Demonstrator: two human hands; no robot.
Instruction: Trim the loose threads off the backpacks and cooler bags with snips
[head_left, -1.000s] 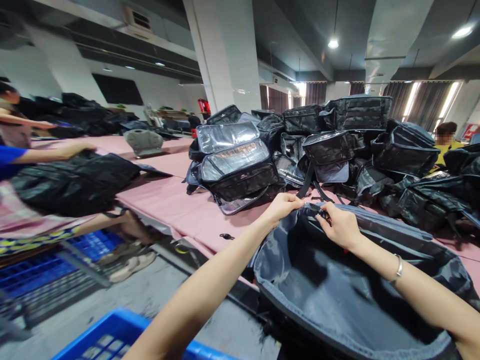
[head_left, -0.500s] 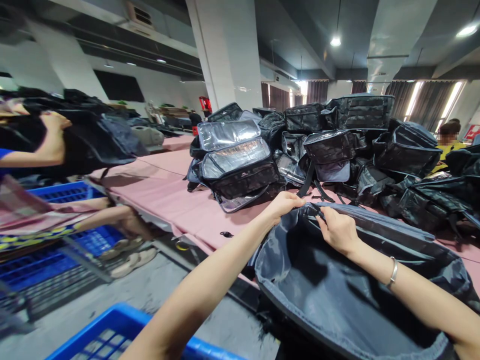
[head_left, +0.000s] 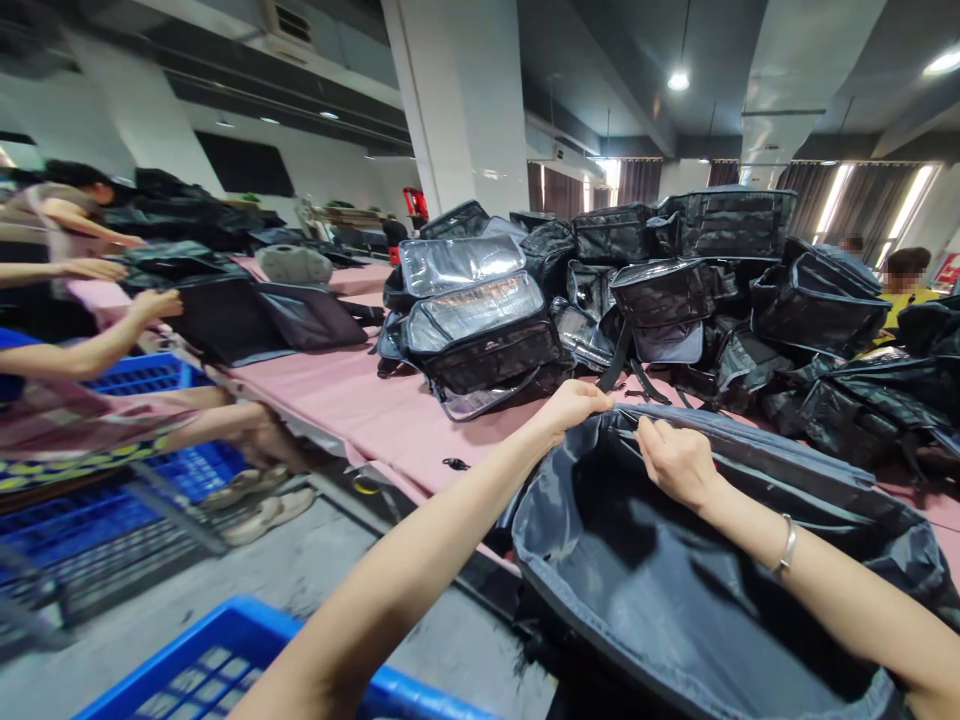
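Note:
A large dark bag (head_left: 705, 610) with a grey lining lies wide open in front of me, its mouth facing me. My left hand (head_left: 579, 406) pinches the bag's rim at the far left corner. Just inside that corner is my right hand (head_left: 679, 462), curled closed with the thumb side toward the rim. A thin, pale-edged thing shows at its fingertips, too small to name, and a speck of red shows behind the hand. The two hands are a short way apart. A silver bangle (head_left: 786, 543) is on my right wrist.
A pink-covered table (head_left: 330, 390) bears a heap of black bags, including an open silver-lined bag (head_left: 480, 330). A blue crate (head_left: 225, 640) stands on the floor at lower left. A co-worker's hand (head_left: 157, 304) handles a black bag at left; other people sit farther off.
My right hand has shifted very slightly at the rim corner; my left keeps its pinch. At left, the co-worker's black bag now lies lower and flatter on the table, and another person shows behind.

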